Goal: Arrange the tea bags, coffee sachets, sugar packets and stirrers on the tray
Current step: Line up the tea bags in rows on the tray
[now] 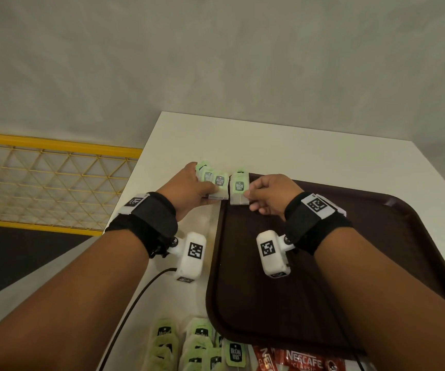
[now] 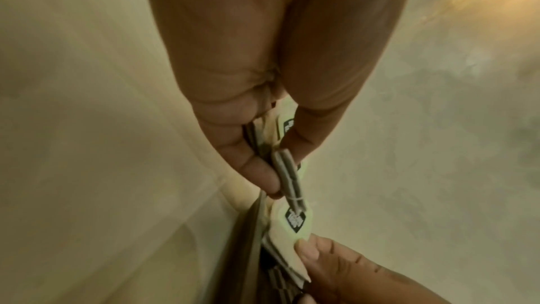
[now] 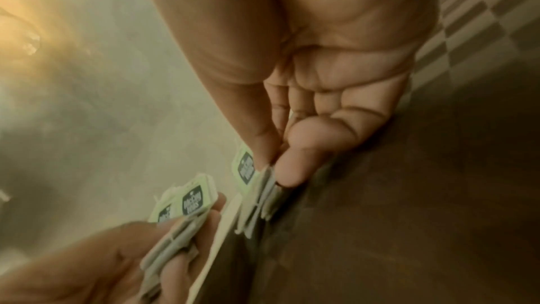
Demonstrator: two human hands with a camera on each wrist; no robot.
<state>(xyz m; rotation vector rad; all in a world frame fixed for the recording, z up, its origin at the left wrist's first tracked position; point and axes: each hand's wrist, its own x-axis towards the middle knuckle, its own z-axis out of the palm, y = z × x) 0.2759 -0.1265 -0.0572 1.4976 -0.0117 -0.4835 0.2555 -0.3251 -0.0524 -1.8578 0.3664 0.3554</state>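
Both hands (image 1: 192, 188) pinch flat papery tea bags (image 1: 238, 187) over glossy brown tray (image 1: 376, 236)

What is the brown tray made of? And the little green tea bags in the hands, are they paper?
The tray looks like hard plastic: dark brown, smooth, with a moulded raised rim and a faint sheen. The tea bags look like thin whitish paper pouches with printed green card tags; the wrist views show flat, creased edges. I cannot be sure of either from looks alone.
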